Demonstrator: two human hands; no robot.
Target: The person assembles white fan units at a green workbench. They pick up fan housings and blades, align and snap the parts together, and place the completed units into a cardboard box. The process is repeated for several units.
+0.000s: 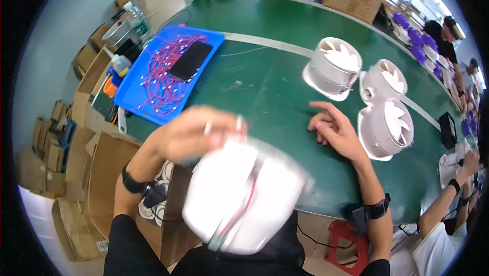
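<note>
My left hand (191, 134) is closed on the upper edge of a white plastic fan housing (216, 184), which hangs over the table's near edge. The housing is smeared by motion; its flat square side faces up, and a red wire runs along a slot across it. My right hand (337, 132) hovers over the green table (270, 105), index finger stretched out and the other fingers loosely bent, with nothing visible in it. Beside it stand three white fan housings with blades, a near one (384, 128), a middle one (383, 83) and a far one (333, 67).
A blue tray (216, 42) of red wires with white connectors stands at the left, a black phone (191, 60) lying on the wires. Cardboard boxes (109, 174) crowd the left side. A red stool (351, 243) is below the table. Co-workers sit along the right, one hand (471, 163) close by.
</note>
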